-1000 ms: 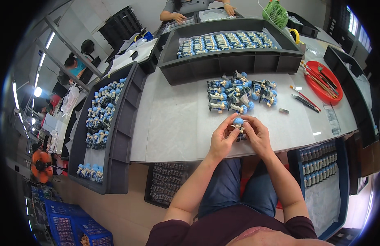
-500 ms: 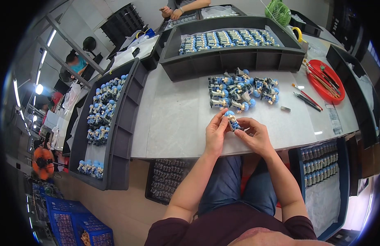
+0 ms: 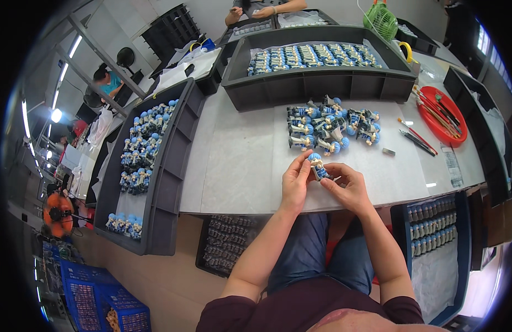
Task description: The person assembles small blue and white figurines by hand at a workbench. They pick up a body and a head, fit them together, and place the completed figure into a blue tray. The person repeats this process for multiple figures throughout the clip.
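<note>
Between my two hands, near the front edge of the table, is a small blue-haired figurine (image 3: pixel 318 166) in blue and white, held upright with a slight tilt. My left hand (image 3: pixel 296 180) grips it from the left side, thumb against it. From the right, my right hand (image 3: pixel 347 185) has its fingers closed about the lower part; the fingertips partly hide the base. Just beyond lies a cluster of similar figurines (image 3: pixel 329 124), most on their sides on a white sheet (image 3: pixel 250 166).
A grey crate (image 3: pixel 317 88) of figurines in rows stands behind the cluster; another grey crate (image 3: pixel 176 160) is at left. A red tray (image 3: pixel 449 133) of brushes, loose brushes (image 3: pixel 419 141) and a small grey block (image 3: pixel 388 151) lie right. A co-worker's hand (image 3: pixel 262 12) shows at the far side.
The whole view has shifted slightly. My hands stay on the figurine, which is turned a little. Across the table, the co-worker's hands have moved apart.
</note>
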A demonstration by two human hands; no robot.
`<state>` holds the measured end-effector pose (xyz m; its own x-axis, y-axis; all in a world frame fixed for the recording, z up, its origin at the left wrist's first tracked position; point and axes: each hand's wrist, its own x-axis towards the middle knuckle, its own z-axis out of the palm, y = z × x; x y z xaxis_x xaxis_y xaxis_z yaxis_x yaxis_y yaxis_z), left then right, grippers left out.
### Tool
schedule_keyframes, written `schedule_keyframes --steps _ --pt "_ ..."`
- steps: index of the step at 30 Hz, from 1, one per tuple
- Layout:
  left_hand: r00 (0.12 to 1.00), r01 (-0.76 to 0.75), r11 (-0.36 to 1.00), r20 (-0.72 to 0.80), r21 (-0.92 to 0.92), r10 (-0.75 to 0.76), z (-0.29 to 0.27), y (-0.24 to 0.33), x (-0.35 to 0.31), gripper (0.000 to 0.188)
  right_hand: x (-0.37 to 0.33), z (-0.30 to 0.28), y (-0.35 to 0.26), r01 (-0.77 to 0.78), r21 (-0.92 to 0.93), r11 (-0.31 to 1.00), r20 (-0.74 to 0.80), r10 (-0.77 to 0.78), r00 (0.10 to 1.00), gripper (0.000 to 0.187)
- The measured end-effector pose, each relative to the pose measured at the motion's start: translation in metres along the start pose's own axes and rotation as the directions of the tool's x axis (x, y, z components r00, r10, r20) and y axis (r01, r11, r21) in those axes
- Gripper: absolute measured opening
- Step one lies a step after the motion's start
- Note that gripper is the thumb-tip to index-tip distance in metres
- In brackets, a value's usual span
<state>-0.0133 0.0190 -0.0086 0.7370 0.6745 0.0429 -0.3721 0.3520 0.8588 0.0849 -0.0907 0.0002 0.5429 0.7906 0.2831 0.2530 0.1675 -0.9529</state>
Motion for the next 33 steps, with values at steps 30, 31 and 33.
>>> schedule_keyframes --steps 30,31,33 --pt "0.998 0.036 0.995 0.057 -0.09 -0.031 -0.0064 0.0026 0.0032 0.032 -0.0002 -0.0085 0.0013 -0.154 0.177 0.972 0.139 0.13 0.982 0.023" --pt "0.998 0.023 0.995 0.063 -0.092 -0.017 -0.0057 0.004 0.005 0.032 0.0029 -0.0093 -0.0008 -0.135 0.163 0.977 0.142 0.112 0.984 0.022" --pt "0.998 0.047 0.993 0.043 -0.105 -0.043 -0.0039 0.0029 0.0026 0.03 0.0003 -0.0094 0.0027 -0.132 0.155 0.979 0.137 0.111 0.984 0.024"
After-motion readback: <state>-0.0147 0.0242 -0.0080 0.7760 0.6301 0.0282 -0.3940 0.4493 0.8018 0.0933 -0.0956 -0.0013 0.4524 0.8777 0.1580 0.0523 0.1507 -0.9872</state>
